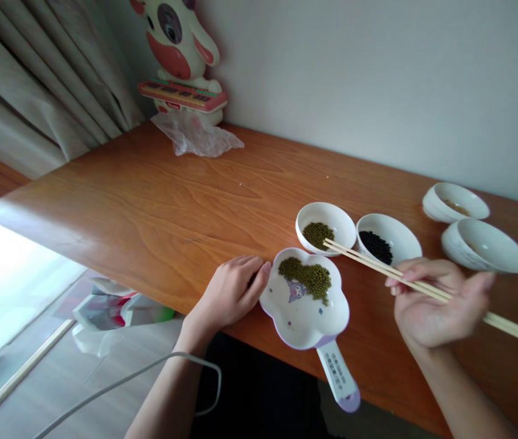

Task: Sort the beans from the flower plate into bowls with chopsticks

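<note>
My right hand (437, 299) is closed around a pair of light wooden chopsticks (373, 261). Their tips reach over the near rim of a white bowl (343, 224) containing green mung beans (318, 234); whether a bean is between them I cannot tell. My left hand (235, 289) has curled fingers, with thumb and forefinger at the left rim of a white flower-shaped dish (298, 326) with purple edging and a labelled handle. More mung beans (309, 277) lie on the dish's far side. Beside the first bowl stands a second white bowl (405, 235) with black beans (376, 246).
Two more white bowls, a rear one (432, 201) and a front one (506, 244), stand tilted-looking at the right. A cow toy with a keyboard (185, 94) and a clear plastic bag (199, 137) are at the wooden table's (149, 201) back. A cable (140, 370) crosses my left forearm.
</note>
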Demonstrator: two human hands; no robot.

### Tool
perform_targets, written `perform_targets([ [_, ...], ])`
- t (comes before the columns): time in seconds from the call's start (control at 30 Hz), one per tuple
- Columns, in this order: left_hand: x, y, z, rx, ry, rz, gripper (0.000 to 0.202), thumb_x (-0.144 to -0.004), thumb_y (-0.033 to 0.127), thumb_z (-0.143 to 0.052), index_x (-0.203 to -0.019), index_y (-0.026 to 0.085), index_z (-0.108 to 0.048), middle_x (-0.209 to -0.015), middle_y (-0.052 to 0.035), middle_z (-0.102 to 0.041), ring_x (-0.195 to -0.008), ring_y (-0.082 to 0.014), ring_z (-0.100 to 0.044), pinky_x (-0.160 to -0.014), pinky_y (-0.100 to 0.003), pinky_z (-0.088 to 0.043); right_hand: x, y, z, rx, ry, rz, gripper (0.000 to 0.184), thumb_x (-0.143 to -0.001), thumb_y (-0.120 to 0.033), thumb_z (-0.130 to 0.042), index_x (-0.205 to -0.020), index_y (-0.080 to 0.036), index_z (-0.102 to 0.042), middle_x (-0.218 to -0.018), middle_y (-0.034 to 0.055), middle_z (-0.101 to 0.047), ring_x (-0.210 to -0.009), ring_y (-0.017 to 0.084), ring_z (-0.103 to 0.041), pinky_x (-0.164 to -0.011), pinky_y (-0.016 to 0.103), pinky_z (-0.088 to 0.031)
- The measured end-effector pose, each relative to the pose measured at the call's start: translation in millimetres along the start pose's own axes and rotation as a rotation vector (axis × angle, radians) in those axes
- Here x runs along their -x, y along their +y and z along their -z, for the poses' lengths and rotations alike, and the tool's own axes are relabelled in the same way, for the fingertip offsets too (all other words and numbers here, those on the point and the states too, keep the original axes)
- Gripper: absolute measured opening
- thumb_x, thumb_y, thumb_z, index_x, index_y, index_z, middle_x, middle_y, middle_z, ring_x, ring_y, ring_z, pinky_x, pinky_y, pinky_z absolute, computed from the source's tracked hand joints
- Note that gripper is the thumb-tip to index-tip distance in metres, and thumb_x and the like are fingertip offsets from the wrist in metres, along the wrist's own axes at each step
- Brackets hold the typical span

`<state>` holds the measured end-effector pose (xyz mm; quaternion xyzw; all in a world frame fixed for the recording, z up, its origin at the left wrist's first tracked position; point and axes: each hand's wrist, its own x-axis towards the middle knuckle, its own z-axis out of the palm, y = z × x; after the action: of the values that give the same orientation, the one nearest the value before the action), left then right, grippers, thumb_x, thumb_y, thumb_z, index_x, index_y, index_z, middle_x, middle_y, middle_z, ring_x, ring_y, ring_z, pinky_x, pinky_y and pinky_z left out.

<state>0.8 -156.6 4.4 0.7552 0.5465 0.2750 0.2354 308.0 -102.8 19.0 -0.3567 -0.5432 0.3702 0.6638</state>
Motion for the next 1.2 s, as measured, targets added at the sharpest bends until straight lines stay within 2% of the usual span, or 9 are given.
perform_targets([
  [0.23, 0, 0, 0.0, 0.005, -0.008, -0.004, 0.033, -0.108, 0.032, -0.035, -0.078, 0.021, -0.040, -0.074, 0.0009, -0.051, -0.066, -0.0131, -0.047, -0.067, -0.030, -0.035, 1, 5, -1, 0.035, 0.070, -0.050, 0.065, -0.103, -0.057, -0.030, -0.069, -0.020, -0.071, -0.060, 0.0053, -0.066, -0.048, 0.016, -0.057, -0.043, 0.032, -0.037],
  [0.4, 1, -1, 0.8, 0.005, -0.019, 0.005, 0.033, -0.109, 0.033, -0.035, -0.078, 0.021, -0.039, -0.075, 0.0014, -0.049, -0.067, -0.0130, -0.046, -0.068, -0.030, -0.034, 0, 6, -4, 0.092, 0.121, -0.033, 0.063, -0.101, -0.058, -0.033, -0.066, -0.019, -0.068, -0.057, 0.0049, -0.065, -0.046, 0.015, -0.055, -0.042, 0.030, -0.036],
  [0.73, 0, -1, -0.4, 0.013, -0.024, 0.008, 0.033, -0.109, 0.033, -0.034, -0.079, 0.021, -0.040, -0.076, 0.0013, -0.050, -0.068, -0.0129, -0.046, -0.069, -0.030, -0.035, -1, 13, -2, 0.214, 0.102, 0.040, 0.068, -0.102, -0.058, -0.026, -0.063, -0.019, -0.065, -0.057, 0.0054, -0.065, -0.043, 0.014, -0.053, -0.040, 0.031, -0.034],
  [0.97, 0, -2, -0.7, 0.006, -0.022, 0.010, 0.033, -0.109, 0.033, -0.035, -0.078, 0.021, -0.040, -0.075, 0.0013, -0.049, -0.067, -0.0130, -0.046, -0.068, -0.030, -0.034, 4, 13, -4, 0.418, 0.057, 0.160, 0.073, -0.102, -0.061, -0.025, -0.060, -0.019, -0.067, -0.057, 0.0071, -0.063, -0.053, 0.019, -0.059, -0.046, 0.034, -0.041],
  [1.2, 0, -1, -0.7, 0.005, -0.016, 0.000, 0.033, -0.108, 0.033, -0.035, -0.078, 0.021, -0.040, -0.075, 0.0012, -0.050, -0.067, -0.0130, -0.046, -0.067, -0.030, -0.034, 5, 12, -9, 0.434, 0.061, 0.162, 0.068, -0.105, -0.055, -0.024, -0.065, -0.019, -0.065, -0.066, 0.0066, -0.065, -0.048, 0.015, -0.053, -0.039, 0.031, -0.034],
])
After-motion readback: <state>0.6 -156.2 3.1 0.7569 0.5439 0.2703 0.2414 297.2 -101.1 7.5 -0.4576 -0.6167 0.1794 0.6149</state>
